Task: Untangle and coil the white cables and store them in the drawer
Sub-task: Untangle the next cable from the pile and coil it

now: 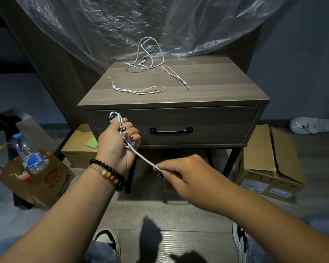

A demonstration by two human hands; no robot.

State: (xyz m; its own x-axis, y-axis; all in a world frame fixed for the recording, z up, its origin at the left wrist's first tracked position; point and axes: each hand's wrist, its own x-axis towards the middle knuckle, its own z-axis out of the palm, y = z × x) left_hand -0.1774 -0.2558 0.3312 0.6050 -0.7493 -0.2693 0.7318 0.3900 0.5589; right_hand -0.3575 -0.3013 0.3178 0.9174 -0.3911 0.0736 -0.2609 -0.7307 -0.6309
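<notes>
My left hand point(118, 143) grips a white cable point(142, 157) that is looped around its fingers, in front of the nightstand's shut drawer point(217, 122). The cable runs taut down to my right hand point(186, 174), which pinches its free end. On the nightstand top point(217, 80) lie three more white cords: a tangled earphone cable point(148, 56) at the back, a looped cord point(139, 90) at the front left, and a short looped cord point(176, 75) to the right.
The drawer has a black handle point(171, 130). Clear plastic sheeting point(122, 19) hangs behind the nightstand. A paper bag with a water bottle point(29, 154) stands at the left, cardboard boxes point(268, 168) sit on the floor at both sides. My shoes point(240, 242) are below.
</notes>
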